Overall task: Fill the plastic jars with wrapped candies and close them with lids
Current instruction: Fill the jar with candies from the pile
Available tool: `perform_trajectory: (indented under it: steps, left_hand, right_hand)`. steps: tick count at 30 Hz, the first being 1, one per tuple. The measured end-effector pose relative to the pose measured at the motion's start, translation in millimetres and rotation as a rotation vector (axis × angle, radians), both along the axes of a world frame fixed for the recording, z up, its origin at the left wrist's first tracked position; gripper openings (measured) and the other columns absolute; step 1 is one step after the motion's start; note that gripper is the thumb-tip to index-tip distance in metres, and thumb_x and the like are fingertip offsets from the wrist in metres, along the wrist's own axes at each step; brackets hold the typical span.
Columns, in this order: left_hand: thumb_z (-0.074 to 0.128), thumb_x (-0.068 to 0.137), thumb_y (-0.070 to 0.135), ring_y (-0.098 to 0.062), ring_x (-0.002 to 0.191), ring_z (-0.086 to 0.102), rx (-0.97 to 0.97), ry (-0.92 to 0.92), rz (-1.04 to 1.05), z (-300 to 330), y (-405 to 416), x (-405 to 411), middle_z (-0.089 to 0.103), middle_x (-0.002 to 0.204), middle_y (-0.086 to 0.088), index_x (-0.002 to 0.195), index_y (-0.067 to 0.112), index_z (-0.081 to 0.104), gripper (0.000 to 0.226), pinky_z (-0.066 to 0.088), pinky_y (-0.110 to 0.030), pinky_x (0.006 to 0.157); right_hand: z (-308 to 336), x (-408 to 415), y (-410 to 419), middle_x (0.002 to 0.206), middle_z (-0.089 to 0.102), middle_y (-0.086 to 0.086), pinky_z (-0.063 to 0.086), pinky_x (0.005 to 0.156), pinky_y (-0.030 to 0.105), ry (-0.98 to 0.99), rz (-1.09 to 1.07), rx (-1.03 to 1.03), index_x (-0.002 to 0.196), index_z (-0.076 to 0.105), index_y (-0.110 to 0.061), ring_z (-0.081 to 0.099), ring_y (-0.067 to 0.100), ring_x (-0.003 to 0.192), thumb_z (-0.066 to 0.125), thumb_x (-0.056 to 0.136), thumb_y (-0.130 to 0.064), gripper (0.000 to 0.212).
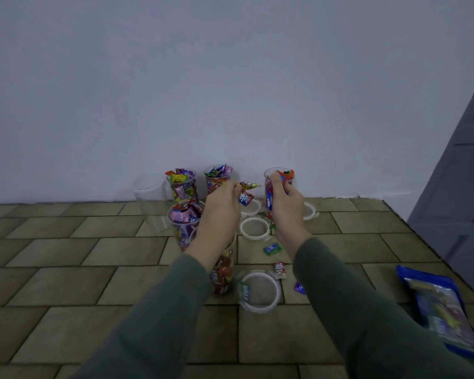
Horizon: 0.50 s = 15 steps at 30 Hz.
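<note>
Right hand (283, 203) grips the jar (278, 187) by the wall; left hand (222, 206) beside it pinches a candy (248, 184), light and crinkly, best held by its twisted end.

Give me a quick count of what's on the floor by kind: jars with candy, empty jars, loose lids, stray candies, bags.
Jars with candy: 5, the far-left, far-middle, front-left, nearest, and the one the right hand grips
Empty jars: 1
Loose lids: 4
Stray candies on floor: 4
Candy bags: 1
Total: 15
</note>
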<state>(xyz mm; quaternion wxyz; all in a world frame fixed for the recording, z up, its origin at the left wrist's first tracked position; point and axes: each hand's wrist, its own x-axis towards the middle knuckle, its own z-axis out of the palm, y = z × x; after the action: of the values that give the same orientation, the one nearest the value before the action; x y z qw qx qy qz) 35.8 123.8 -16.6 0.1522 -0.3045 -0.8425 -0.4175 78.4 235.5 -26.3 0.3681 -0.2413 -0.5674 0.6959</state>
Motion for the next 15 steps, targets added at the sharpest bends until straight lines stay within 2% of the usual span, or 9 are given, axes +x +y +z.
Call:
perform_trajectory:
  steps: [2, 5, 9, 12, 15]
  left_hand:
    - [0.042, 0.103, 0.017, -0.023, 0.071, 0.049, 0.068, 0.04, -0.02, -3.1, -17.5, -2.3, 0.054, 0.078, -0.007, 0.088, 0.004, 0.054, 0.023, 0.025, -0.031, 0.058]
    - [0.043, 0.102, 0.015, -0.01, 0.061, 0.043, 0.127, 0.076, -0.019, -11.5, -39.4, -7.5, 0.052, 0.072, -0.002, 0.088, 0.002, 0.057, 0.023, 0.027, -0.025, 0.054]
    - [0.04, 0.103, 0.015, -0.001, 0.064, 0.048, 0.179, 0.009, -0.031, -24.6, -57.0, -13.2, 0.049, 0.068, 0.008, 0.089, 0.011, 0.054, 0.02, 0.029, -0.021, 0.056]
    - [0.04, 0.103, 0.012, 0.011, 0.069, 0.049, 0.207, 0.01, -0.067, -32.2, -65.0, -13.2, 0.047, 0.069, 0.013, 0.091, 0.013, 0.053, 0.017, 0.037, -0.011, 0.059]
    - [0.038, 0.104, 0.016, 0.006, 0.067, 0.048, 0.245, -0.026, -0.097, -41.0, -67.8, -17.5, 0.049, 0.071, 0.011, 0.093, 0.016, 0.051, 0.017, 0.036, -0.014, 0.058]
  right_hand:
    - [3.3, -3.8, -15.9, 0.059, 0.059, -0.008, 0.042, 0.052, 0.025, 0.004, 0.008, 0.009, 0.072, 0.065, -0.022, 0.051, 0.008, 0.055, 0.053, 0.096, -0.042, 0.033]
    - [3.8, -10.7, -36.5, 0.052, 0.052, -0.008, 0.036, 0.052, 0.029, 0.028, 0.035, -0.011, 0.069, 0.064, -0.02, 0.045, 0.011, 0.052, 0.054, 0.096, -0.043, 0.037]
    - [5.2, -16.6, -61.0, 0.048, 0.051, -0.009, 0.037, 0.044, 0.021, 0.055, 0.064, -0.074, 0.073, 0.063, -0.018, 0.047, 0.006, 0.044, 0.05, 0.098, -0.04, 0.035]
    - [5.4, -20.9, -77.0, 0.056, 0.058, -0.008, 0.043, 0.048, 0.018, 0.051, 0.043, -0.067, 0.073, 0.062, -0.018, 0.054, 0.004, 0.052, 0.05, 0.097, -0.042, 0.036]
    - [0.2, -23.1, -86.9, 0.051, 0.058, -0.011, 0.043, 0.048, 0.016, 0.068, 0.003, -0.067, 0.072, 0.061, -0.017, 0.055, 0.001, 0.05, 0.05, 0.098, -0.039, 0.035]
